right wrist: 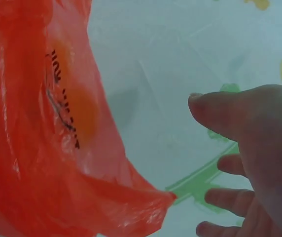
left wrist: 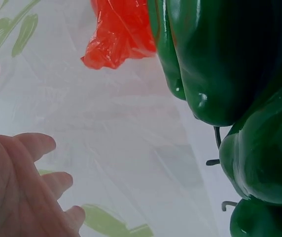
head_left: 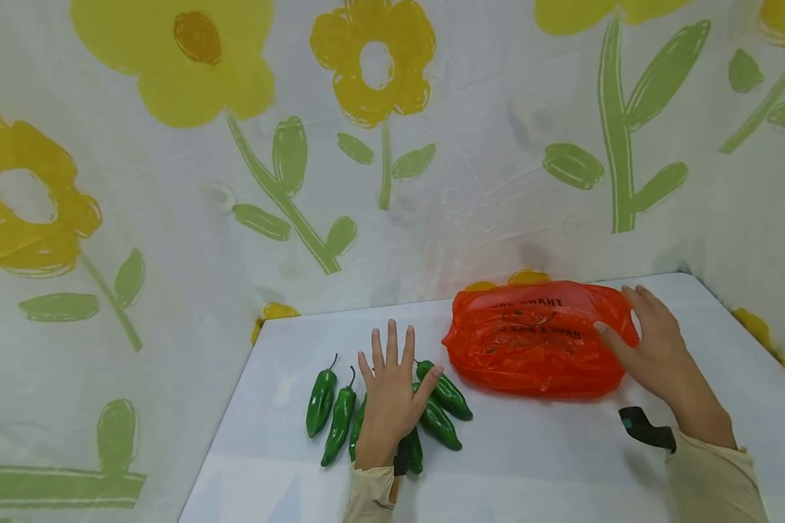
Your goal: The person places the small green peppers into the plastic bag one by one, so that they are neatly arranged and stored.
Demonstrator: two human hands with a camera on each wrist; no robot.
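Several green chili peppers (head_left: 321,403) with thin stems lie in a loose row on the white table. Above the middle of that row is my left hand (head_left: 387,403), its fingers straight and spread, covering part of some peppers. In the left wrist view the fingers are apart from the large, close-up peppers (left wrist: 205,59) and hold nothing. A red plastic bag (head_left: 536,356) with dark print lies to the right of the peppers. My right hand (head_left: 657,356) is at the bag's right end, thumb and fingers extended. The right wrist view shows this hand (right wrist: 264,158) gripping nothing.
The white table (head_left: 549,457) has its back edge close to a hanging cloth (head_left: 484,160) printed with yellow flowers and green stems. More of this cloth hangs along the left and right sides. A black wrist mount (head_left: 645,428) sticks out from the right sleeve (head_left: 713,479).
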